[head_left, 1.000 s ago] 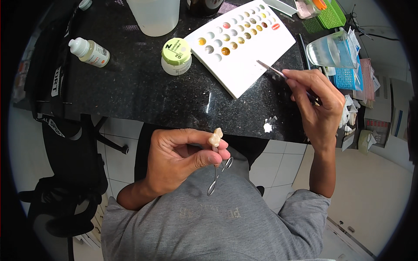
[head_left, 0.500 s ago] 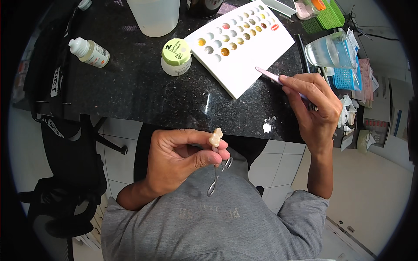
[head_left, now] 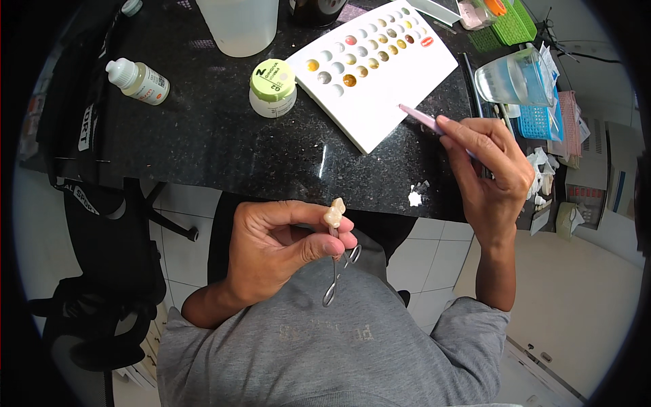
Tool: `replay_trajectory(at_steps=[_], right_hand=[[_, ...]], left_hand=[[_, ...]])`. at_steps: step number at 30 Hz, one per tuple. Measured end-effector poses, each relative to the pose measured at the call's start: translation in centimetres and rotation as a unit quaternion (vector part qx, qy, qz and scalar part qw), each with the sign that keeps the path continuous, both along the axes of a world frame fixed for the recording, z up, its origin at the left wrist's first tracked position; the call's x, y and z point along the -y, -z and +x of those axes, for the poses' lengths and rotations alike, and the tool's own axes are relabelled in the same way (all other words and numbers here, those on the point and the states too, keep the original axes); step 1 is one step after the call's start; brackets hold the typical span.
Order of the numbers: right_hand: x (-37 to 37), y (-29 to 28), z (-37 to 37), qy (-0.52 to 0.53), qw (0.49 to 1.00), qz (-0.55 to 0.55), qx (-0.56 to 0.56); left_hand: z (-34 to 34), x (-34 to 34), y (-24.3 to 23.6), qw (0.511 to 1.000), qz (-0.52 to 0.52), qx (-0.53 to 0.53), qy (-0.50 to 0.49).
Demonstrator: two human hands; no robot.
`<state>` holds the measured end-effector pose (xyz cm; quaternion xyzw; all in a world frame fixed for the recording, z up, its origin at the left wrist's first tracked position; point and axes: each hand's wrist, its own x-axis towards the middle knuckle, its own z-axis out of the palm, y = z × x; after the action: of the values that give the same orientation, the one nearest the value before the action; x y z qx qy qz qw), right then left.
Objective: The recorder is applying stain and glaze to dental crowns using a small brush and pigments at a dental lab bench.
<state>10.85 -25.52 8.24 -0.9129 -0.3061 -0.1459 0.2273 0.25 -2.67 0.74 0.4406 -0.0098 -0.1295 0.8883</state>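
Observation:
Closed fingers of my left hand [head_left: 268, 247], just in front of the table edge, grip a metal hemostat [head_left: 334, 275] with its ring handles hanging down. Its upper end carries a small cluster of tooth-coloured dental crowns [head_left: 334, 214], standing above my fingertips. My right hand [head_left: 498, 163] pinches a slim pale-purple tool [head_left: 424, 121], whose exact kind I cannot make out. The tool's tip points left, at the bare lower part of a white mixing palette [head_left: 380, 112]; whether it touches the surface is hard to tell. Rows of wells with yellow, brown, white and pink material fill the palette's upper part.
On the black speckled table [head_left: 203, 146] stand a green-lidded jar [head_left: 272, 88], a white-capped dropper bottle [head_left: 139, 83] and a translucent container [head_left: 239, 27]. A glass of water [head_left: 512, 76] is right of the palette, near a blue basket [head_left: 537, 122]. White crumbs [head_left: 416, 197] lie near the front edge.
Very little differs. My right hand has turned slightly with the tool, whose tip stays at about the same spot over the palette. My left hand holds the hemostat and crowns as before.

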Motion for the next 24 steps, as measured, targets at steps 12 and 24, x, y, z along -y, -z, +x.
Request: replay_trajectory(at_steps=[12,24], right_hand=[[-0.1,0.3,0.2,0.001,1.0,0.014,-0.01],[0.4,1.0,-0.4,-0.023,0.997,-0.017,0.073]], left_hand=[[0.0,0.0,-0.1,1.0,0.0,-0.008,0.003],[0.1,0.0,-0.3,1.0,0.005,-0.013,0.003]])
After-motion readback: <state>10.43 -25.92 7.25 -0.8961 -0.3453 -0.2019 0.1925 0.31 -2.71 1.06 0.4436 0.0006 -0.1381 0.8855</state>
